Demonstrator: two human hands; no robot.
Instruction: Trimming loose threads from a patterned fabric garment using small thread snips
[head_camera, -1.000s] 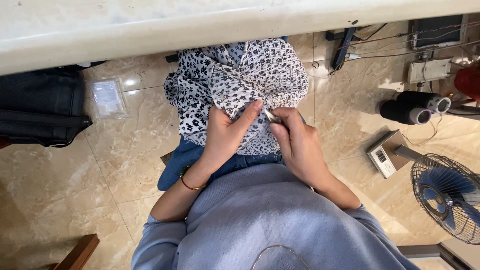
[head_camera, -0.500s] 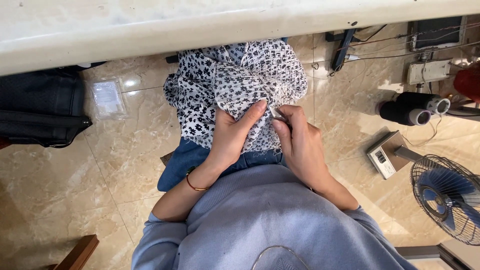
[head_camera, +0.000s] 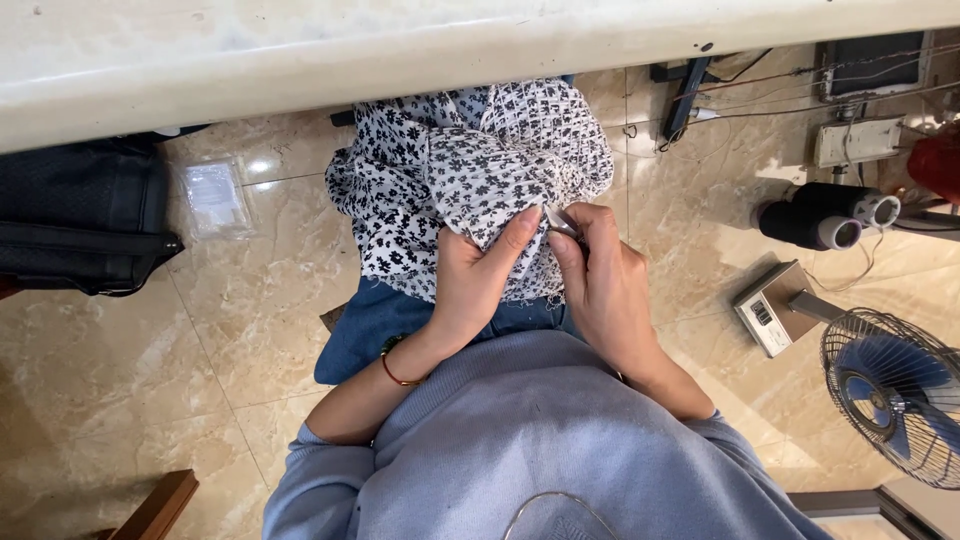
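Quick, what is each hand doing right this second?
Left hand: closed, gripping the black-and-white floral fabric.
Right hand: closed, pinching a small metal tool against the same fabric.

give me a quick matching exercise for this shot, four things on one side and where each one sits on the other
Things:
1. floral fabric
2. black bag
3. fan
4. clear plastic packet

Places:
A. on the floor at the far right
B. on the floor beside the black bag
C. on the person's lap, held by the left hand and right hand
D. at the far left, under the table edge

Pairs: 1-C, 2-D, 3-A, 4-B
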